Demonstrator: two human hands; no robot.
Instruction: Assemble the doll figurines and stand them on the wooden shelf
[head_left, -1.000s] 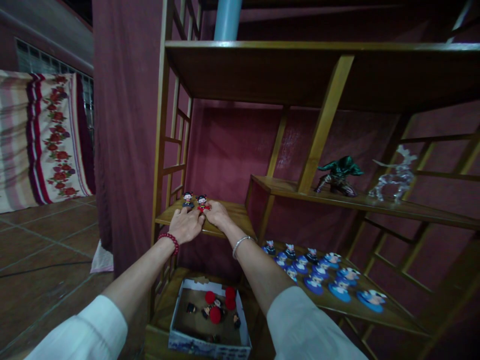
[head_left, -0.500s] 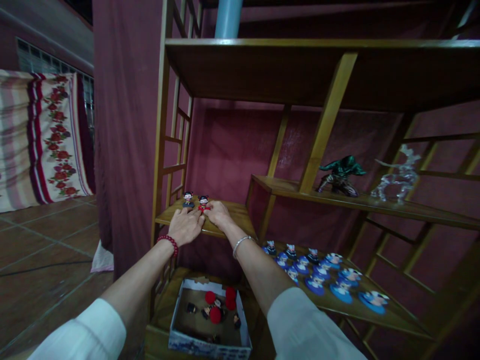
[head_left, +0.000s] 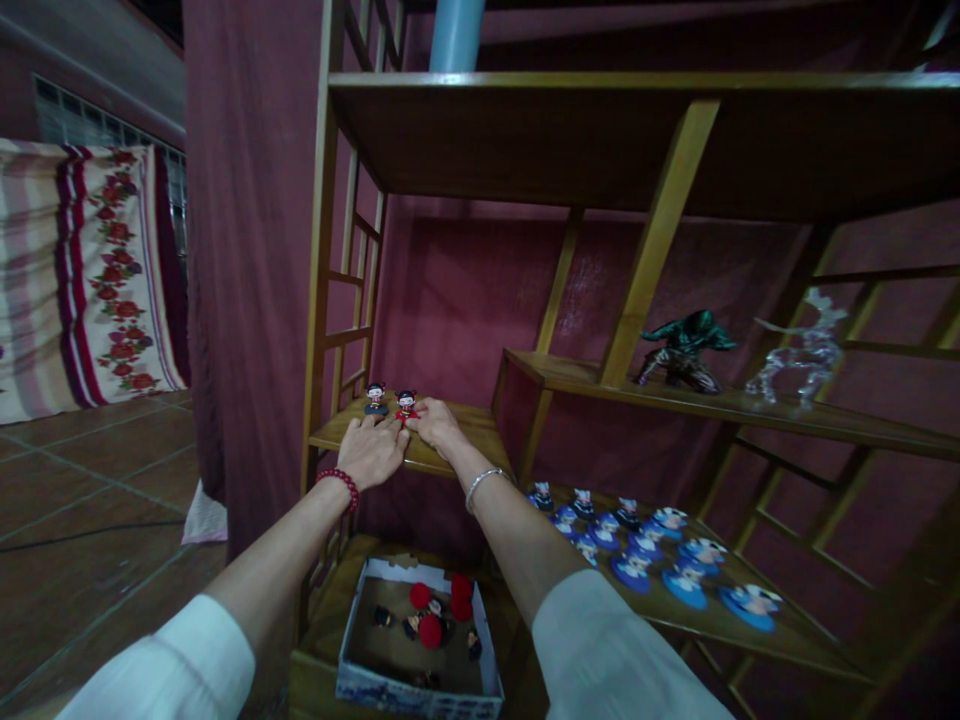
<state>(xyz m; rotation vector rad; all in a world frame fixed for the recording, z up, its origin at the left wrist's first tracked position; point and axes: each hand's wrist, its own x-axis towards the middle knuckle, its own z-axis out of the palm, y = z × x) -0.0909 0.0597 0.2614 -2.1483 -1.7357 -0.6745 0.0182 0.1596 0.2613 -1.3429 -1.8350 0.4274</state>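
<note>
Two small doll figurines stand side by side on a wooden shelf. The left one, a dark-clothed figurine, is just beyond the fingers of my left hand, which are stretched out over the shelf edge. My left index finger reaches toward the base of the red-clothed figurine. From the other side, my right hand has its fingers closed at that red figurine's right side and base. The fingertips are partly hidden, so the exact contact does not show.
Below stands an open cardboard box holding several red-based figurines. Several blue-based figurines line a lower shelf on the right. Above them are a green-and-bronze statuette and a clear deer figure. A slatted shelf side rises at left.
The red figurine has shifted very slightly up and left between my hands. Both hands otherwise keep nearly the same place, and the view has moved a little.
</note>
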